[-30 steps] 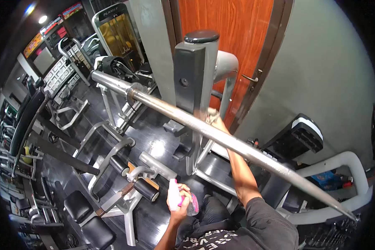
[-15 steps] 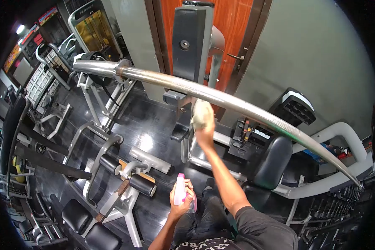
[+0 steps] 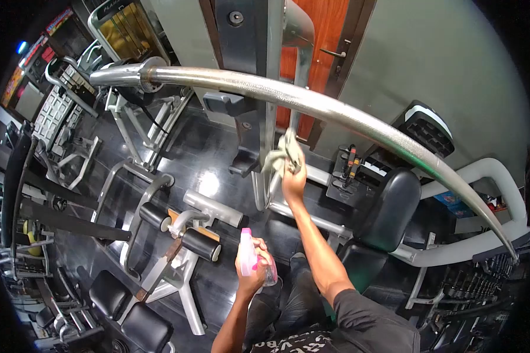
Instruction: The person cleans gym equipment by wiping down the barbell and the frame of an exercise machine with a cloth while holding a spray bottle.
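My left hand [image 3: 254,272] is wrapped round a pink and white spray bottle [image 3: 248,254], low in the middle of the view. My right hand [image 3: 294,177] grips a pale, crumpled cloth [image 3: 287,154] beside the grey upright post [image 3: 237,65] of a rack. Whether the cloth touches the frame, I cannot tell. Above the cloth, a long metal barbell [image 3: 312,101] crosses the view in front of the post, its thick sleeve end at the left.
Padded black rollers [image 3: 201,245] on a machine stand at the lower left. A black bench seat [image 3: 388,210] is right of my right arm. Behind the rack are an orange wooden door [image 3: 322,56] and a grey wall [image 3: 430,53]. Dumbbells [image 3: 477,287] line the lower right.
My right hand with the cloth has come down from the upper post to below the bar. The view has shifted, and the barbell shows higher up. The spray bottle stays in my left hand.
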A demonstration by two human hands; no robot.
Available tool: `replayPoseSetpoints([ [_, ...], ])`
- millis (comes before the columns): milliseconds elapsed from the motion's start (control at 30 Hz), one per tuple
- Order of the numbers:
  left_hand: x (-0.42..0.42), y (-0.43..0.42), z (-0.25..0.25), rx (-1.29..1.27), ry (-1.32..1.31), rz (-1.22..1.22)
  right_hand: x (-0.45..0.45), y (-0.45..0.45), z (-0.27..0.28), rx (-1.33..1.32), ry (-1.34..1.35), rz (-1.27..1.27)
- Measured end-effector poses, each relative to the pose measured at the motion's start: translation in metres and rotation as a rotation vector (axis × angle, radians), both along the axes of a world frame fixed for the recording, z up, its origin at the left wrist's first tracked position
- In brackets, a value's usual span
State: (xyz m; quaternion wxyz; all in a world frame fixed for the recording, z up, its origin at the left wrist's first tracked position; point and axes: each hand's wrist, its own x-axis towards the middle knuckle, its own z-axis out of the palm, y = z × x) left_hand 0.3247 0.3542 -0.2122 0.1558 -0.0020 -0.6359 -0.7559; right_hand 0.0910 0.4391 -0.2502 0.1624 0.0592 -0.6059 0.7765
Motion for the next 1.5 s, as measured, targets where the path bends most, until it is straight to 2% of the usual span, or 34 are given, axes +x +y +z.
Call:
replayPoseSetpoints([
  [33, 0.001, -0.001, -0.003, -0.09, 0.005, -0.025, 0.001, -0.003, 0.046, 0.268, 0.225, -0.159],
  [100, 0.007, 0.002, 0.008, -0.065, -0.032, -0.035, -0.006, -0.017, 0.057, 0.423, 0.402, -0.15],
  [167, 0.01, 0.008, 0.015, 0.132, -0.104, 0.065, 0.006, -0.032, 0.043, 0.515, 0.385, -0.228],
  [233, 0.011, 0.008, 0.014, 0.117, -0.09, 0.072, 0.014, -0.034, -0.003, 0.554, 0.295, -0.235],
  [300, 0.015, 0.007, 0.011, 0.103, -0.082, 0.084, 0.032, -0.03, -0.057, 0.53, 0.1, -0.135],
  [333, 0.017, 0.006, 0.01, 0.108, -0.094, 0.078, 0.033, -0.023, -0.106, 0.431, -0.053, 0.01],
  [400, 0.016, 0.009, 0.015, 0.11, -0.105, 0.066, 0.041, -0.004, -0.132, 0.489, -0.242, 0.137],
  [433, 0.016, 0.011, 0.022, 0.129, -0.105, 0.056, 0.038, -0.003, -0.139, 0.485, -0.242, 0.133],
  [500, 0.014, 0.011, 0.023, 0.147, -0.111, 0.046, 0.031, -0.002, -0.112, 0.212, -0.271, 0.094],
  [533, 0.014, 0.01, 0.015, 0.105, -0.102, 0.044, 0.027, -0.003, -0.07, 0.006, -0.339, 0.149],
  [567, 0.015, 0.01, 0.011, 0.063, -0.091, 0.04, 0.021, -0.007, -0.039, 0.167, -0.225, -0.01],
  [600, 0.015, 0.01, 0.011, 0.064, -0.095, 0.036, 0.008, -0.011, -0.018, 0.135, -0.008, -0.058],
  [633, 0.014, 0.01, 0.011, 0.041, -0.087, 0.037, 0.009, -0.015, 0.03, 0.068, 0.105, -0.071],
  [667, 0.014, 0.01, 0.011, 0.019, -0.078, 0.039, -0.001, -0.022, 0.035, 0.262, 0.246, -0.155],
  [700, 0.013, 0.011, 0.013, 0.022, -0.079, 0.037, -0.006, -0.028, 0.036, 0.459, 0.387, -0.237],
  [767, 0.011, 0.013, 0.018, 0.043, -0.069, 0.071, -0.001, -0.041, 0.019, 0.548, 0.335, -0.337],
  [833, 0.008, 0.011, 0.02, 0.039, -0.056, 0.066, 0.008, -0.044, -0.013, 0.465, 0.207, -0.299],
  [900, 0.008, 0.013, 0.024, 0.038, -0.051, 0.062, 0.026, -0.033, -0.051, 0.515, 0.065, -0.185],
  [967, 0.004, 0.015, 0.034, 0.095, -0.077, 0.047, 0.032, -0.016, -0.089, 0.431, -0.103, 0.01],
  [1033, 0.002, 0.015, 0.027, 0.092, -0.035, 0.036, 0.027, -0.002, -0.095, 0.433, -0.162, 0.071],
  [1100, 0.002, 0.014, 0.024, 0.089, -0.001, 0.028, 0.018, -0.006, -0.042, 0.135, -0.049, 0.036],
  [1133, 0.002, 0.014, 0.024, 0.098, -0.011, 0.017, 0.016, -0.009, -0.001, -0.117, -0.054, 0.116],
  [1167, 0.002, 0.015, 0.024, 0.106, -0.02, 0.007, 0.017, -0.008, 0.033, -0.084, -0.126, 0.144],
  [1233, 0.004, 0.014, 0.023, 0.103, -0.034, 0.016, 0.002, -0.015, 0.071, 0.329, 0.333, -0.091],
  [1300, 0.006, 0.012, 0.024, 0.097, -0.038, 0.031, 0.006, -0.034, 0.081, 0.483, 0.295, -0.129],
  [1333, 0.007, 0.012, 0.027, 0.112, -0.053, 0.037, 0.015, -0.039, 0.08, 0.445, 0.288, -0.157],
  [1367, 0.007, 0.012, 0.029, 0.129, -0.061, 0.042, 0.016, -0.041, 0.059, 0.481, 0.348, -0.183],
  [1433, 0.006, 0.008, 0.027, 0.115, -0.02, 0.052, 0.029, -0.041, 0.019, 0.522, 0.254, -0.156],
  [1500, 0.005, 0.01, 0.03, 0.11, 0.011, 0.063, 0.045, -0.031, -0.014, 0.452, 0.12, 0.005],
])
